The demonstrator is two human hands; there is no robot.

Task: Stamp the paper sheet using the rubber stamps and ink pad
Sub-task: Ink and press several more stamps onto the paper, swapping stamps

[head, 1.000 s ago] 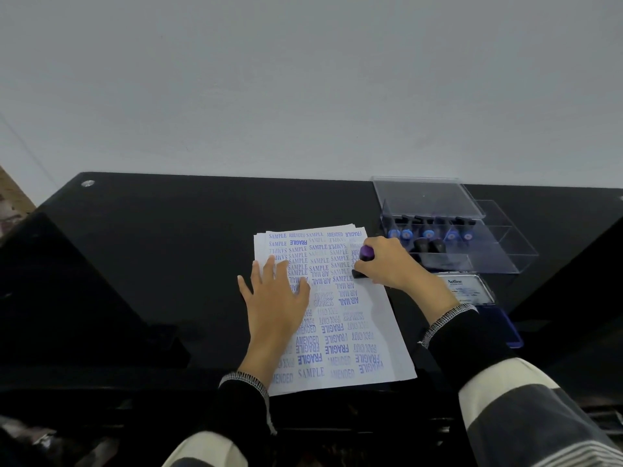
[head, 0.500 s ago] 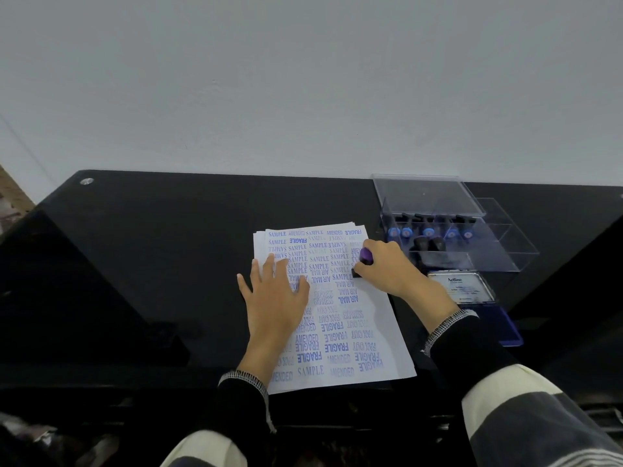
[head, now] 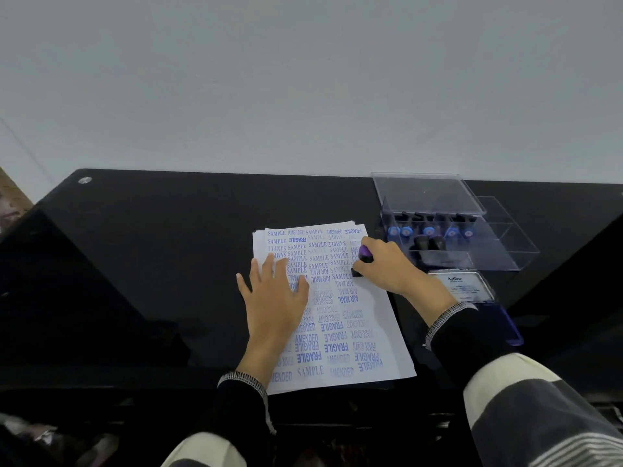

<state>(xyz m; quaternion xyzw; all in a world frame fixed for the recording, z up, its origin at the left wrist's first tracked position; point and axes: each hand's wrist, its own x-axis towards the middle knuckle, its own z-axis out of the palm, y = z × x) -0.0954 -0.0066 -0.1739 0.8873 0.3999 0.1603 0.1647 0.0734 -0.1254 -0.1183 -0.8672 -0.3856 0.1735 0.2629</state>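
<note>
A black glass desk (head: 151,264) runs along a pale wall, and you sit at its near edge. In front of you lies a small stack of paper sheets (head: 371,338), the top one crowded with blue imprints: SAMPLE, FRAGILE, AIR MAIL, FAX OUT, AMENDED. At the far right stands a clear plastic stamp case (head: 448,230), lid propped open, with more blue-topped stamps in a row inside, near your working hand. Nearer you, just beside the paper's right edge, sits the blue ink pad (head: 472,291), partly hidden behind your right wrist.

Your left hand (head: 274,298) lies flat with fingers spread on the left half of the sheet, likely to stop the stack sliding under pressure. Your right hand (head: 387,267) has its grip closed around a purple-handled rubber stamp (head: 364,255), the dark base pressed onto the sheet near the upper right edge, where some space seems left.

Compared with a second ago, almost nothing differs: both hands and the stamp keep their places, and only the view shifts slightly.
</note>
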